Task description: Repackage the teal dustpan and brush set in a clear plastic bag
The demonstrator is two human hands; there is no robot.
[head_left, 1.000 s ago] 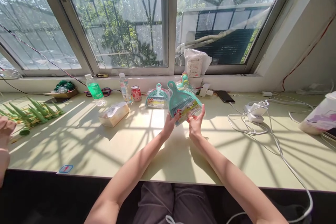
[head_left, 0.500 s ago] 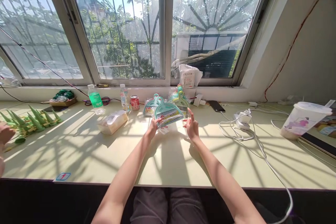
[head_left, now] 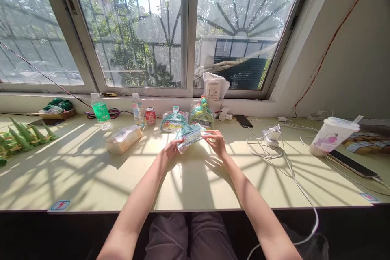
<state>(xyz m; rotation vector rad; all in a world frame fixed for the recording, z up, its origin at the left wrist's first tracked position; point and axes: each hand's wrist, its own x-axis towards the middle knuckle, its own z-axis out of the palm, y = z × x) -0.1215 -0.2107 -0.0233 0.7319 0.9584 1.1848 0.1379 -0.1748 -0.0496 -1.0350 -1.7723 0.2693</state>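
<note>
Between my hands is a small teal dustpan and brush set (head_left: 189,135) in clear plastic wrap, raised above the table and tilted. My left hand (head_left: 171,148) grips its lower left corner, thumb on top. The fingers of my right hand (head_left: 215,142) pinch its right edge. Just behind it, a second wrapped teal dustpan set (head_left: 173,118) lies on the table at the left. To the right, a stack of wrapped green and yellow dustpan sets (head_left: 202,114) leans near the sill.
A tissue pack (head_left: 124,139), a green-labelled bottle (head_left: 101,111), a clear bottle (head_left: 137,109) and a red can (head_left: 150,116) stand left. At the right are a phone (head_left: 243,121), a power strip with white cables (head_left: 271,135), a lidded cup (head_left: 333,136) and a dark tablet (head_left: 352,163).
The held dustpan set has tipped flatter, and my right hand has closed on its right edge. My view has turned slightly right; the other person's hand at far left is out of sight.
</note>
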